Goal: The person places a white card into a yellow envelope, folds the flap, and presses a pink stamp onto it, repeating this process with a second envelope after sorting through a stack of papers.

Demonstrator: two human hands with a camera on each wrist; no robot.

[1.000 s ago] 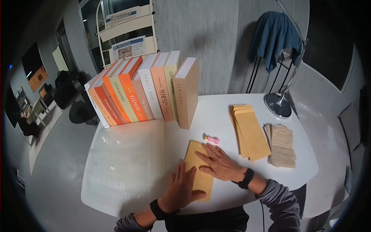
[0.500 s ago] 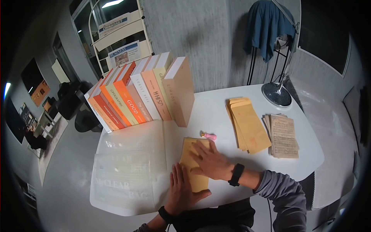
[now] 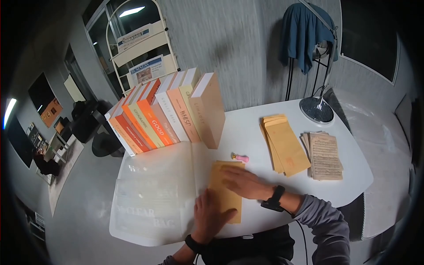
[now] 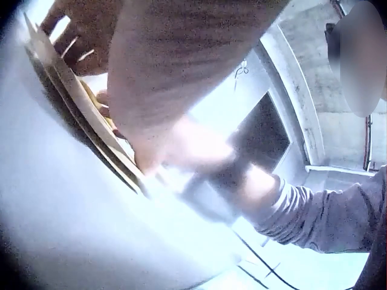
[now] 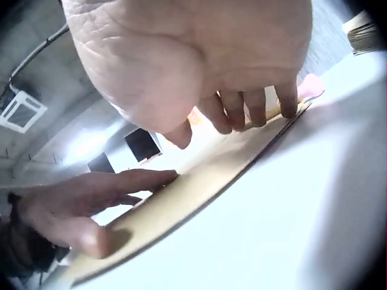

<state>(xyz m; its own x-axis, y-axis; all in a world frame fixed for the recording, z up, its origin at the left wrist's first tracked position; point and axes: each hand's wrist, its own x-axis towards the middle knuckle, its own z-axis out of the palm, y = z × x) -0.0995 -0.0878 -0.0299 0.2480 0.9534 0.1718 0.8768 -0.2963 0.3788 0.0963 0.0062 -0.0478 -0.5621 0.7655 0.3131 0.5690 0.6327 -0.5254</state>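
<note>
A tan paper envelope point(image 3: 230, 204) lies on the white table in front of the body, and its edge shows in the right wrist view point(image 5: 175, 202). The left hand point(image 3: 210, 217) rests on its lower left part, thumb spread across the paper. Higher up, the right hand point(image 3: 244, 182) lies across the envelope with fingers extended; in the right wrist view its fingertips point(image 5: 257, 115) touch the paper, palm raised. Just beyond the envelope's top edge is a pink-handled stamp point(image 3: 241, 158) with a gold-coloured head. The left wrist view is partly washed out by glare.
A row of upright books point(image 3: 176, 110) stands at the back left, with a clear plastic bag point(image 3: 152, 198) in front of it. On the right are stacked tan envelopes point(image 3: 287, 148), printed old-looking papers point(image 3: 324, 157) and a lamp base point(image 3: 316, 110).
The right hand's fingers, spread apart earlier, now lie closer together across the upper envelope. The left hand remains on the lower part. The head view has shifted.
</note>
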